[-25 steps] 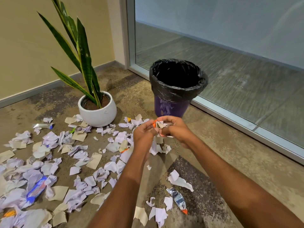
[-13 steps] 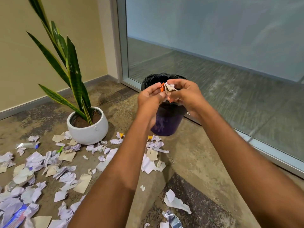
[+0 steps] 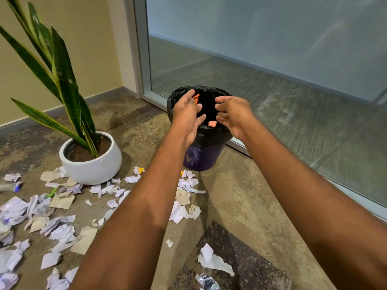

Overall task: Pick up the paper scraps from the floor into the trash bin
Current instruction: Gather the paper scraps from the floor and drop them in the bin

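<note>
A purple trash bin (image 3: 200,158) lined with a black bag stands on the floor against the glass wall. My left hand (image 3: 187,114) and my right hand (image 3: 233,115) hover over its mouth, fingers spread, holding nothing. Two orange scraps (image 3: 212,123) are in the air between my hands, over the bin's opening. Several white and tan paper scraps (image 3: 60,206) lie scattered on the floor to the left and in front of the bin.
A snake plant in a white pot (image 3: 92,164) stands left of the bin. A glass wall with a metal frame (image 3: 314,174) runs behind and to the right. A crumpled foil wrapper (image 3: 207,282) lies near the bottom edge.
Both hands rose from the floor to the bin while pinching a bundle of scraps, then opened. The scraps have left my fingers and are falling into the bin.
</note>
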